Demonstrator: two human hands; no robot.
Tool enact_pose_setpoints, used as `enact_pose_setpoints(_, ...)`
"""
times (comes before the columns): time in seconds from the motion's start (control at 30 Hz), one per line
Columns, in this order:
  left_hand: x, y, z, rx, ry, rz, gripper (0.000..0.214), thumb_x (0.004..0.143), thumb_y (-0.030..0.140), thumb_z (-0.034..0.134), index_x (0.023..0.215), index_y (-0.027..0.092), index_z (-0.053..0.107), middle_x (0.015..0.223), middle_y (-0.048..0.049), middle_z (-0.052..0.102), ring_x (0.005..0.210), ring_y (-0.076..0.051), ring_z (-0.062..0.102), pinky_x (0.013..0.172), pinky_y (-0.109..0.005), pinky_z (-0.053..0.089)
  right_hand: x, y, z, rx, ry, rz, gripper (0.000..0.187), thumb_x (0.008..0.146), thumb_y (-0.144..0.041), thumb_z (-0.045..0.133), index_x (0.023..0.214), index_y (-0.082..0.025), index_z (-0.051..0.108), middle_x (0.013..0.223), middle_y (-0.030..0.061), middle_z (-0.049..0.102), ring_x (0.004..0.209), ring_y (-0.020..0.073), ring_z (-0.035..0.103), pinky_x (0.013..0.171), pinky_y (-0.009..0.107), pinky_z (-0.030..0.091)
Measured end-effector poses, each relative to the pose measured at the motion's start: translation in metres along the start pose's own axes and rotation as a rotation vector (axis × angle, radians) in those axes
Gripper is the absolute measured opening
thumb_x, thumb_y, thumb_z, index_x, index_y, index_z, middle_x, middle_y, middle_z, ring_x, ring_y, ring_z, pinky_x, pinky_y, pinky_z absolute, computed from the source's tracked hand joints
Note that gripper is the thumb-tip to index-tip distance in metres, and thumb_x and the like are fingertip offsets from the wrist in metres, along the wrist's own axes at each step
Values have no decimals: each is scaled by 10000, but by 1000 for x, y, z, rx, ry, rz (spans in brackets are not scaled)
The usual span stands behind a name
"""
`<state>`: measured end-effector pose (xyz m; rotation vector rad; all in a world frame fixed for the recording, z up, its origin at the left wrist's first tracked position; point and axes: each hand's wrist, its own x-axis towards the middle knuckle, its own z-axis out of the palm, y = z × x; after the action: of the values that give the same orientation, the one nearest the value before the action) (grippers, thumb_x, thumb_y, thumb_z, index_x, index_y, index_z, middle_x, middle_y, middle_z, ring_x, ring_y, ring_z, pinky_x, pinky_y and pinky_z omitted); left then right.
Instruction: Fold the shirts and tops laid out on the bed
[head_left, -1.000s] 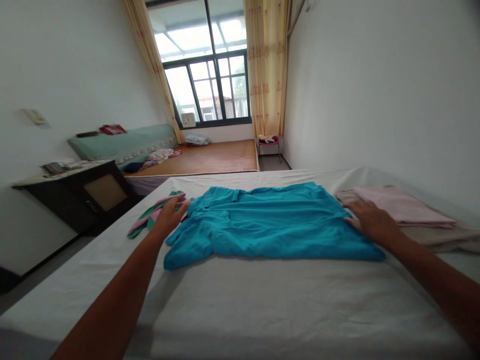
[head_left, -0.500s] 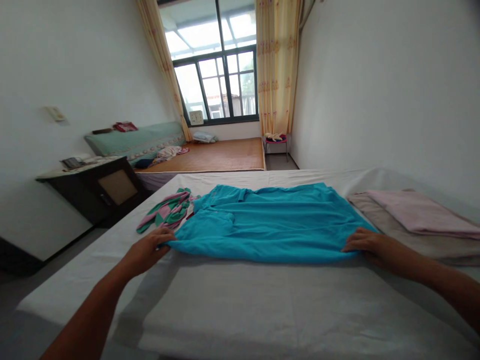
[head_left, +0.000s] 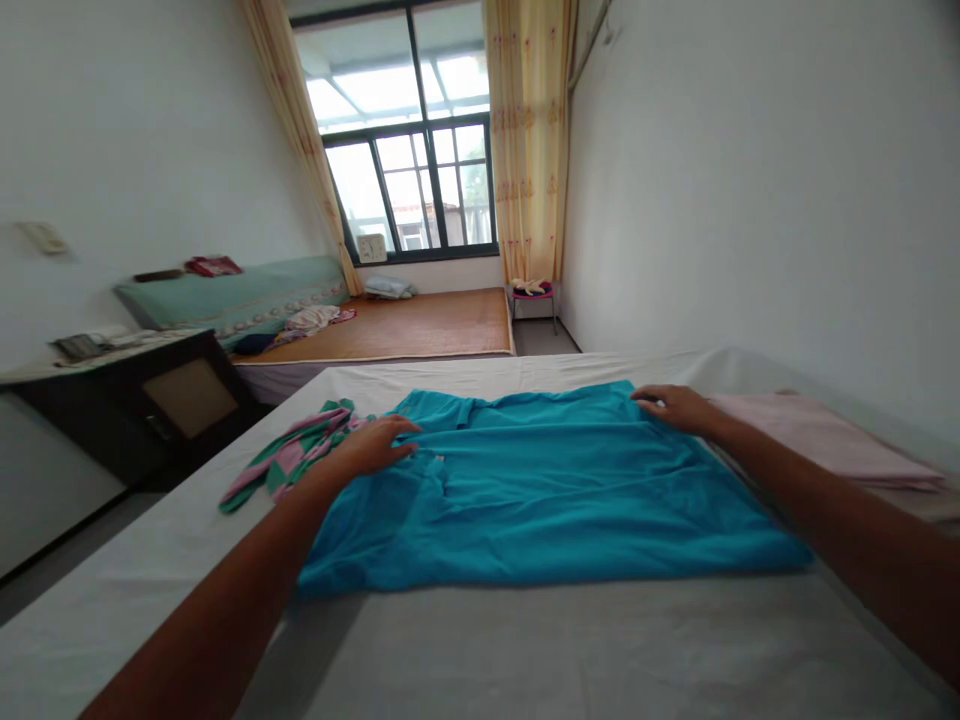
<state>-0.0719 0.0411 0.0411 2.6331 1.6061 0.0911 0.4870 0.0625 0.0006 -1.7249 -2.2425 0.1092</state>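
A turquoise shirt [head_left: 547, 490] lies spread flat on a bed with a white sheet [head_left: 525, 650]. My left hand [head_left: 375, 447] rests on the shirt's far left part, near its collar, with the fingers stretched flat. My right hand [head_left: 673, 407] lies on the far right corner of the shirt, fingers extended and pressed on the cloth. Neither hand holds anything up.
A green and pink striped garment [head_left: 289, 462] lies crumpled left of the shirt. Folded pink cloth [head_left: 817, 437] sits on a beige one at the right, by the wall. A dark cabinet [head_left: 142, 405] stands left of the bed. Beyond are a second bed [head_left: 390, 325] and a window.
Both hands have gone from the shirt's near edge to its far side. The shirt now lies closer to me and flatter.
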Motion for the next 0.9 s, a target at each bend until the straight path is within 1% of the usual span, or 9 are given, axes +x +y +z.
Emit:
enact_pose_setpoints(0.13, 56, 1, 26, 124, -78, -55, 505, 800, 392, 584, 1288, 261, 560, 1360, -79, 538, 1196, -259, 537, 995, -346, 422, 47, 21, 14, -145, 4, 166, 366, 858, -327, 459, 1134, -220, 674, 1193, 81, 671, 1115, 237, 597, 968, 345, 426)
enact_pose_setpoints(0.2, 70, -3, 33, 139, -135, -69, 535, 775, 372, 609, 1297, 277, 542, 1332, -77, 565, 1173, -260, 555, 978, -344, 432, 62, 33, 18, -186, -10, 326, 406, 881, -410, 435, 1109, -179, 680, 1147, 145, 680, 1077, 277, 615, 907, 388, 457)
enact_pose_setpoints(0.3, 81, -10, 40, 173, -152, -54, 561, 745, 312, 599, 1300, 264, 534, 1298, -94, 587, 1131, -280, 581, 935, -359, 458, 79, 48, 29, -145, -78, 513, 597, 856, -601, 420, 1067, -112, 689, 1077, 217, 683, 997, 319, 645, 814, 407, 487)
enact_pose_setpoints(0.37, 84, -12, 42, 205, -126, -37, 563, 723, 262, 578, 1285, 258, 545, 1294, -98, 584, 1103, -292, 593, 884, -366, 484, 88, 54, 38, -71, -86, 495, 627, 811, -625, 493, 1106, -102, 671, 1087, 203, 683, 984, 297, 652, 810, 368, 492)
enact_pose_setpoints(0.47, 89, -12, 41, 230, -80, -44, 484, 740, 229, 531, 1218, 267, 599, 1235, -98, 613, 1044, -296, 618, 820, -376, 500, 99, 59, 50, -16, -29, 342, 493, 767, -475, 613, 1139, -156, 660, 1125, 128, 689, 1015, 259, 640, 852, 317, 481)
enact_pose_setpoints(0.53, 93, -12, 38, 236, -65, -80, 402, 777, 226, 494, 1146, 274, 646, 1157, -98, 651, 1017, -296, 629, 818, -390, 493, 104, 64, 52, -25, -4, 292, 393, 752, -395, 626, 1083, -193, 688, 1128, 93, 694, 1045, 260, 625, 876, 312, 469)
enact_pose_setpoints(0.7, 105, -18, 30, 230, -88, -173, 341, 812, 266, 471, 1082, 282, 680, 1066, -83, 697, 1000, -281, 641, 839, -379, 479, 108, 86, 49, -95, 172, 363, 347, 793, -402, 543, 1019, -196, 708, 1070, 92, 707, 1008, 281, 632, 817, 327, 486)
enact_pose_setpoints(0.8, 107, -25, 28, 169, -150, -99, 452, 770, 331, 546, 1215, 287, 613, 1193, -61, 656, 1062, -257, 616, 891, -333, 463, 107, 94, 55, -55, 98, 337, 411, 753, -404, 581, 1091, -193, 684, 1056, 94, 706, 988, 265, 636, 815, 320, 492)
enact_pose_setpoints(0.9, 106, -30, 29, 123, -177, -19, 560, 716, 377, 618, 1262, 261, 578, 1255, -67, 615, 1093, -246, 595, 913, -293, 451, 108, 94, 63, -67, 69, 238, 514, 707, -368, 615, 1179, -166, 635, 1213, 138, 635, 1147, 297, 555, 934, 373, 447)
